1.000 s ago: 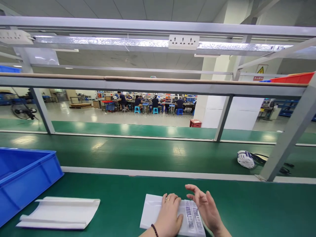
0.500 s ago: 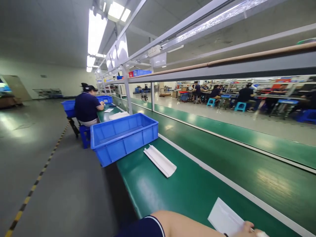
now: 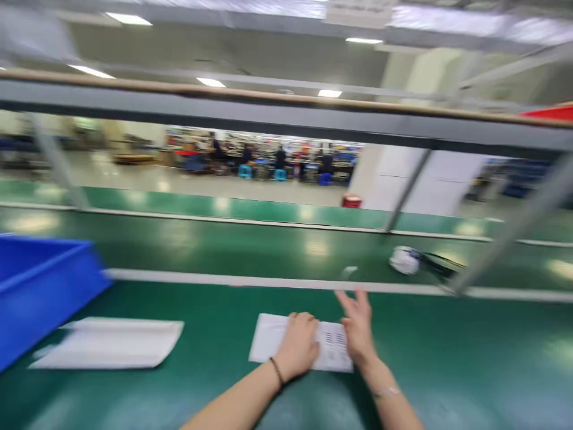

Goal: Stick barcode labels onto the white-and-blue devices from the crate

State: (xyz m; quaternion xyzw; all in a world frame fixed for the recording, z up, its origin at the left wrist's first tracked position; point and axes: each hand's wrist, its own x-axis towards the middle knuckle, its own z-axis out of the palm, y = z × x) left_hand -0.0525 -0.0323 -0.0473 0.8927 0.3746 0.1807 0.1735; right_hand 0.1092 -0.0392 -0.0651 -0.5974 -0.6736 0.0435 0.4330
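Note:
A flat white packet [image 3: 271,337], which looks like paper, lies on the green bench, with rows of dark print on its right part. Across its middle rests my left hand [image 3: 299,345], fingers bent and closed on it. My right hand [image 3: 357,325] is at the packet's right edge, two fingers stretched apart and pointing away from me. Just beyond those fingertips is a small pale scrap [image 3: 349,272], blurred and apart from the hand. I cannot tell whether it lies on the surface or is in the air.
White folded sheets [image 3: 111,343] lie on the left beside a blue bin [image 3: 40,280]. A white strip [image 3: 224,279] borders the bench. Past it, a white roll-like object [image 3: 404,260] with dark cords lies near a slanted post [image 3: 505,230]. A shelf beam [image 3: 277,113] crosses above.
My view has swung right, from the bench's length to straight across it. Both hands now show over the packet. The right hand's fingers are spread, and a pale scrap appears beyond them.

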